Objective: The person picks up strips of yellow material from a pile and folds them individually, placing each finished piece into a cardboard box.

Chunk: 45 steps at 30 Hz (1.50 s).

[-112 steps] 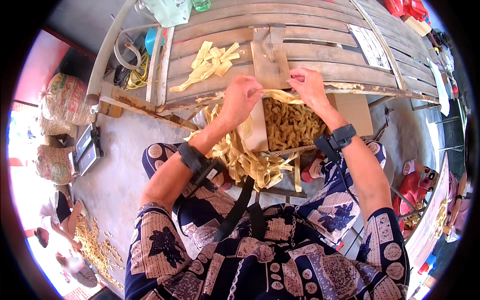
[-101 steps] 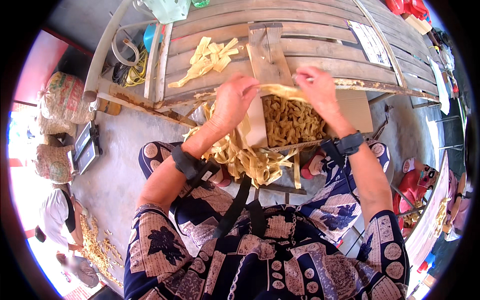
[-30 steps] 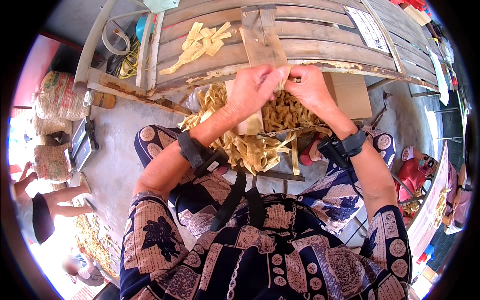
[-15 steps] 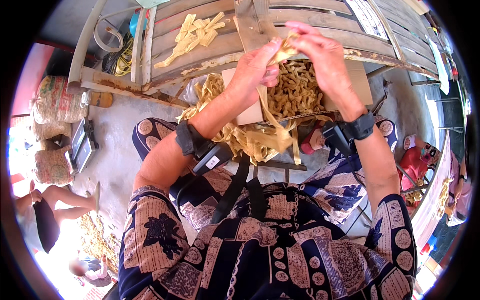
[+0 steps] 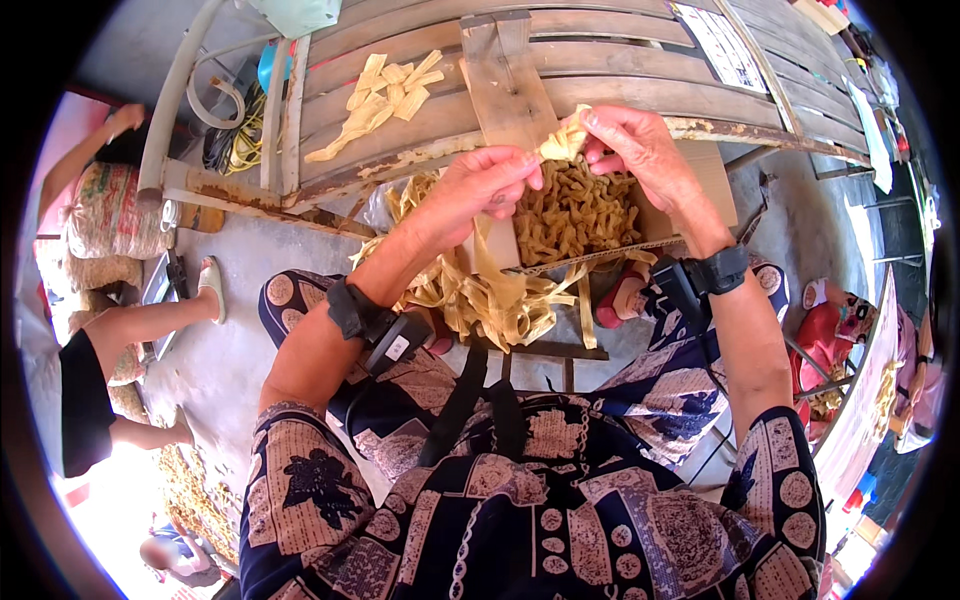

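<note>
Above an open cardboard box (image 5: 712, 190), I hold a small folded yellow strip (image 5: 566, 140) that looks like a dried flat ribbon. My left hand (image 5: 490, 185) pinches its near-left end between thumb and forefinger. At the far right end, my right hand (image 5: 640, 155) is closed on it with thumb and fingertips. Inside the box lie many knotted yellow pieces (image 5: 580, 212). Loose long strips (image 5: 510, 300) hang in a heap at the box's near side, below my left hand.
Beyond the box stands a slatted wooden bench (image 5: 610, 95) with a rusty metal frame. On it lie a woven yellow piece (image 5: 392, 92) and a wooden block (image 5: 500, 80). To the left, a person (image 5: 88, 390) stands near stacked sacks (image 5: 118, 210). A table (image 5: 860, 400) is at right.
Both hands have come lower and slightly nearer to me, with the folded strip still between them. At the left, the other person has stepped farther into view, an arm raised.
</note>
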Tool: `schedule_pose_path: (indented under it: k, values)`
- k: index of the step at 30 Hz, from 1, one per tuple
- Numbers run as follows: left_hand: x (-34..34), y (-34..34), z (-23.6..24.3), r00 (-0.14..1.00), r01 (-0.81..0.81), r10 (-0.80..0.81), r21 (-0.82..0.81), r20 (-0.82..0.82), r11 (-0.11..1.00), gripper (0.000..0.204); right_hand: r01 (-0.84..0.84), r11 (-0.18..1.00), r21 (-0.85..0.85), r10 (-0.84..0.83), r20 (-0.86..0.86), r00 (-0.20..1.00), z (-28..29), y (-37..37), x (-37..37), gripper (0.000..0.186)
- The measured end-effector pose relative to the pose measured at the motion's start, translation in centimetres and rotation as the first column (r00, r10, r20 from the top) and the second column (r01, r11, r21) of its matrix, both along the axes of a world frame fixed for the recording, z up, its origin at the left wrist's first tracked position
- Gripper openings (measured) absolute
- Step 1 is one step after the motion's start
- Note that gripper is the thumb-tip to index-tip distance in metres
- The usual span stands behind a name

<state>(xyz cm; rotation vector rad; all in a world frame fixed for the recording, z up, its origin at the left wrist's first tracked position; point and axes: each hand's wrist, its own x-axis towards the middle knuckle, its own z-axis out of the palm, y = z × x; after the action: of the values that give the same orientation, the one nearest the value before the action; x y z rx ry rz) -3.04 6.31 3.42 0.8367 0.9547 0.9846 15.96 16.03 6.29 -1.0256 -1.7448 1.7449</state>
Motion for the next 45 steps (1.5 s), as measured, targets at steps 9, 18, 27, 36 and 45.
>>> schedule_pose_path:
  k: [9,18,27,36,45]
  values:
    - [0.5,-0.4,-0.3,0.997,0.032,-0.021,-0.141,0.073,0.989,0.030,0.267,0.959,0.096,-0.254,-0.135,0.958,-1.6,0.4,-0.5,0.019]
    - [-0.3,-0.8,-1.2,0.959,0.125,-0.083,-0.142,0.270,0.982,0.029,-0.154,0.960,-0.234,0.126,-0.131,0.983,0.1,-1.3,-1.1,0.031]
    - [-1.0,-0.8,-0.3,0.988,0.102,-0.096,-0.047,0.120,0.994,0.031,-0.156,0.909,-0.386,0.038,-0.297,0.954,-0.1,-1.9,-1.3,0.017]
    - [-2.7,1.4,1.1,0.991,0.011,-0.006,0.037,-0.131,0.999,0.029,-0.027,0.938,-0.347,-0.088,-0.312,0.946,-0.1,1.2,-1.8,0.018]
    - [-5.9,8.5,1.4,0.860,-0.167,0.283,0.288,-0.425,0.943,0.024,0.195,0.980,-0.045,-0.200,-0.262,0.944,-1.5,7.5,-7.2,0.019]
